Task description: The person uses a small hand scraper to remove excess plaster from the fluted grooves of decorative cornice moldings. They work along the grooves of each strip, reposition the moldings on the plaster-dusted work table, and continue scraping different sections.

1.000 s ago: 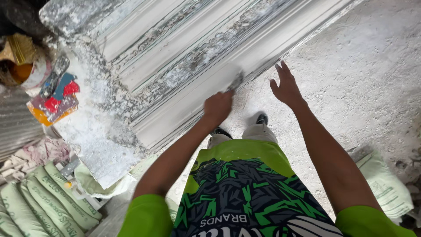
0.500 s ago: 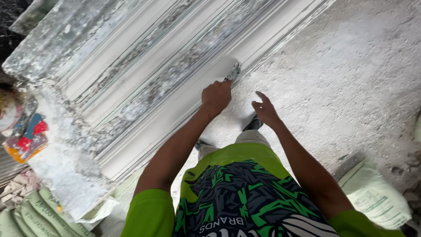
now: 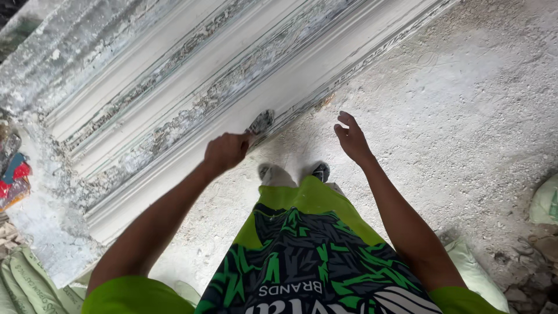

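Fingers of the left hand (image 3: 225, 151) grip a small grey scraper (image 3: 261, 122) against the long white plaster moulding (image 3: 192, 75). The right hand (image 3: 352, 138) hangs apart, fingers loosely spread.

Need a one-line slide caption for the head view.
Left hand presses scraper against long white moulding; right hand hangs free.

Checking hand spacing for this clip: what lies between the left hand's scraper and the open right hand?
In the head view, only dusty white floor separates the scraper in the left hand from the empty right hand; nothing else lies there.
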Action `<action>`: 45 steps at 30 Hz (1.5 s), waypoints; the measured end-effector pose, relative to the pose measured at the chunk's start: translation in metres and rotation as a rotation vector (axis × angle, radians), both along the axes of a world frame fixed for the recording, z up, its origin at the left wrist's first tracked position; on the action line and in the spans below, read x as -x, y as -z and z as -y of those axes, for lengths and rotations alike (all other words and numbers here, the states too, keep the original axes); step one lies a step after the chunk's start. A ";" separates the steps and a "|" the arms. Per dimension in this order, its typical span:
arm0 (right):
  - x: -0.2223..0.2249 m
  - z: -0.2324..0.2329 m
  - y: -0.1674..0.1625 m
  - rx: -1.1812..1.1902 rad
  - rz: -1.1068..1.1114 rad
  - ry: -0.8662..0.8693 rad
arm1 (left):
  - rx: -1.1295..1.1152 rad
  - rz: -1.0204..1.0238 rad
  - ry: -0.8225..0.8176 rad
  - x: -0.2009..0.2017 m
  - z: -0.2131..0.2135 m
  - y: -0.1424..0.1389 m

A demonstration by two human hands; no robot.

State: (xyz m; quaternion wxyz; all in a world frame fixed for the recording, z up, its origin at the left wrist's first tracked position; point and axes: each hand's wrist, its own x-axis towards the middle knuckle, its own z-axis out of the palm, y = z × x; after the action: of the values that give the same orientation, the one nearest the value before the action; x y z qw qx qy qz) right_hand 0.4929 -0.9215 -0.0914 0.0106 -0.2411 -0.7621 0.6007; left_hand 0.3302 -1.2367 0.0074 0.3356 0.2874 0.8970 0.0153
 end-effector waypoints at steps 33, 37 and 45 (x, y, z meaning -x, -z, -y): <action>0.030 -0.112 -0.039 0.093 0.049 0.282 | -0.310 -0.003 0.163 0.044 -0.280 0.004; 0.028 -0.163 -0.026 0.166 0.099 0.324 | -0.151 -0.008 0.110 0.036 -0.265 -0.003; 0.073 -0.305 -0.006 0.136 0.136 0.142 | -0.315 -0.072 0.020 0.061 -0.499 0.052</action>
State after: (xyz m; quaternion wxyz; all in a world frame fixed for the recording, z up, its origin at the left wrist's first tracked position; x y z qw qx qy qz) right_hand 0.4203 -0.6165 -0.0853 -0.0148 -0.3349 -0.6996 0.6311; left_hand 0.2690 -0.7373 -0.0445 0.2543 0.3459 0.8919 0.1420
